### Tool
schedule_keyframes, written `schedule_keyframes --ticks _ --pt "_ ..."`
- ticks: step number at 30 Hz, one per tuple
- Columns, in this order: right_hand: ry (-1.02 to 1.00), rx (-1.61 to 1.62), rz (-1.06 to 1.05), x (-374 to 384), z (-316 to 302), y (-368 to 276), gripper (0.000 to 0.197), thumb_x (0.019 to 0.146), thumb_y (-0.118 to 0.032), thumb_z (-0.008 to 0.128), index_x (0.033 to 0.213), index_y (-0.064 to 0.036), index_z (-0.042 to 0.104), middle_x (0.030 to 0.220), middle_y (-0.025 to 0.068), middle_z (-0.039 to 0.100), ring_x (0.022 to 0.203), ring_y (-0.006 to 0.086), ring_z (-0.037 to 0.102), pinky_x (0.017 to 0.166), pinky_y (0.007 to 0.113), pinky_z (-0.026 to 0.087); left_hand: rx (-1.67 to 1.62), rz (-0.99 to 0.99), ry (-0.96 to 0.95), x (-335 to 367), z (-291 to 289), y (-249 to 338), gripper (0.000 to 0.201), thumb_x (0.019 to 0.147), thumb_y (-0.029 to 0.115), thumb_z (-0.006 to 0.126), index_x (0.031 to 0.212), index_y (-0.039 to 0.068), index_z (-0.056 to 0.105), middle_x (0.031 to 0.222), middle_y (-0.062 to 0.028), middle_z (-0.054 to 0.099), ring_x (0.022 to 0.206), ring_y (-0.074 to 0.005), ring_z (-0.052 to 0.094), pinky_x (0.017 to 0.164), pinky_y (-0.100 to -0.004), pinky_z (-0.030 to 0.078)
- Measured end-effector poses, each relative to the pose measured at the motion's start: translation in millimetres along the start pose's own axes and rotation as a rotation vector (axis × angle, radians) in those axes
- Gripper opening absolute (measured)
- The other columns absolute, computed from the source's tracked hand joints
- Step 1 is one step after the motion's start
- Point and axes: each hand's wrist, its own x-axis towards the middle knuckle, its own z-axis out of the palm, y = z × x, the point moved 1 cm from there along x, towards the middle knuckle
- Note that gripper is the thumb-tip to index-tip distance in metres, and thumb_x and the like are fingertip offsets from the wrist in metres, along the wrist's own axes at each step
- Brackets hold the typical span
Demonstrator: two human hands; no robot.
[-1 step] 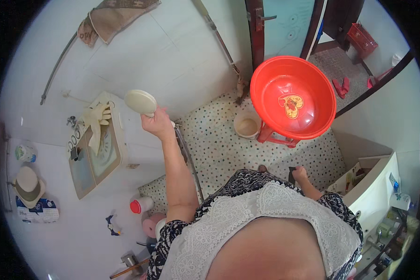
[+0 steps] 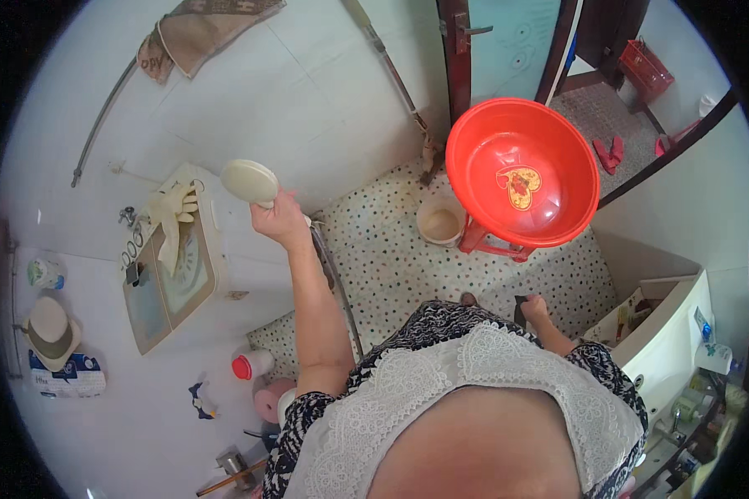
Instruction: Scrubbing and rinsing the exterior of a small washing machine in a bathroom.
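Raised at the left, my left hand (image 2: 279, 220) is closed round the lower edge of a round cream disc (image 2: 250, 180) with a raised rim. Its exact kind I cannot tell. My right hand (image 2: 537, 311) is low at the right of my body, closed on a dark flat object (image 2: 520, 310) mostly hidden by the fingers and clothing. Beyond both hands, a large red basin (image 2: 491, 187) with a gold heart pattern sits on a red stool (image 2: 476, 239). Neither hand touches the basin.
A white bucket (image 2: 439, 223) stands beside the stool, and a mop (image 2: 404, 87) leans on the wall. At left, a washing machine (image 2: 225, 249) has pale gloves (image 2: 171, 218) draped on it. A white cabinet (image 2: 666, 341) stands at right. A glass door (image 2: 516, 50) is at the back.
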Motion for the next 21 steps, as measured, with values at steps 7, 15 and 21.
schedule_keyframes --ticks 7,15,21 --pt "-0.028 -0.111 -0.065 7.2 -5.9 -3.2 0.026 0.065 -0.015 0.051 0.081 0.0007 0.063 0.08 0.0257 0.061 0.083 0.0407 0.06 0.076 0.045 0.047 0.1 0.058 0.132 -1.0 -22.9 -18.1 0.017 0.085 0.013 0.059 0.077 0.0 0.055 0.053 -0.0031 0.048 0.041 -0.0096 0.046 0.042 -0.0245 0.045" --pt "-0.065 -0.032 -0.066 -1.5 -10.3 -27.9 0.024 0.064 -0.015 0.05 0.077 0.0007 0.062 0.08 0.0268 0.06 0.082 0.0414 0.059 0.075 0.046 0.047 0.254 -0.049 0.156 -6.2 -62.9 -13.4 0.009 0.082 0.004 0.058 0.079 -0.003 0.054 0.07 -0.0068 0.057 0.059 -0.0118 0.055 0.054 -0.0275 0.054" --pt "-0.051 -0.088 -0.131 14.9 12.1 -16.6 0.024 0.064 -0.015 0.049 0.078 0.0008 0.062 0.08 0.0273 0.059 0.083 0.0415 0.059 0.074 0.046 0.047 0.244 0.027 0.164 -15.8 -82.1 -29.4 0.019 0.084 0.014 0.06 0.077 -0.003 0.055 0.056 -0.0057 0.052 0.042 -0.0122 0.05 0.042 -0.0268 0.045"
